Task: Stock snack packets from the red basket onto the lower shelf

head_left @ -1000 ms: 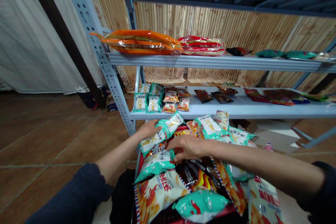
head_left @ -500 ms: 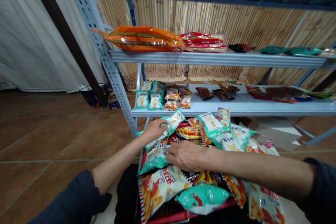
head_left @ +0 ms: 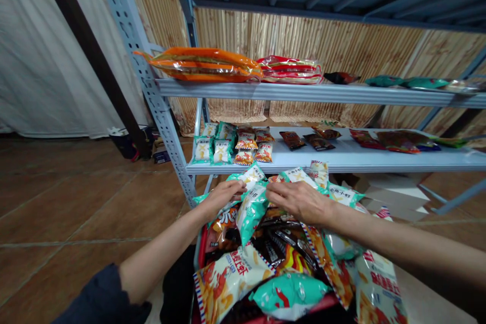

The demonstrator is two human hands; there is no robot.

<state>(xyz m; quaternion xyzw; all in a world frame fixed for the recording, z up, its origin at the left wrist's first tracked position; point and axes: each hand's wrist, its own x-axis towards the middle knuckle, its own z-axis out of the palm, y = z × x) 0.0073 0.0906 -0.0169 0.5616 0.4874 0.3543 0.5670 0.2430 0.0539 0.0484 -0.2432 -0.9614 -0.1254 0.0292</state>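
Note:
My right hand (head_left: 299, 201) pinches the top edge of a teal-and-white snack bag (head_left: 251, 215), which hangs tilted over the red-rimmed basket (head_left: 202, 245). My left hand (head_left: 222, 198) is closed at another teal-and-white bag (head_left: 253, 176), its fingertips against the bag's lower edge. Both hands are close together above the heap. Below them in the basket lie a large cream-coloured snack bag (head_left: 231, 281), a teal bag (head_left: 290, 293) turned face down and dark brown packets (head_left: 284, 248). More teal-and-white bags (head_left: 343, 194) lie to the right, partly behind my right arm.
A blue metal rack stands ahead. Its lower shelf (head_left: 330, 164) carries small teal bags (head_left: 222, 151), orange-and-white bags (head_left: 245, 140) and several dark packets (head_left: 319, 142). On the shelf above lie an orange package (head_left: 205, 64) and a red-striped one (head_left: 290, 69). A perforated upright (head_left: 152, 81) rises at left.
My right hand has raised a teal-and-white bag from the basket's left side and carried it up and to the right. My left hand stays on its bag. The view has shifted slightly.

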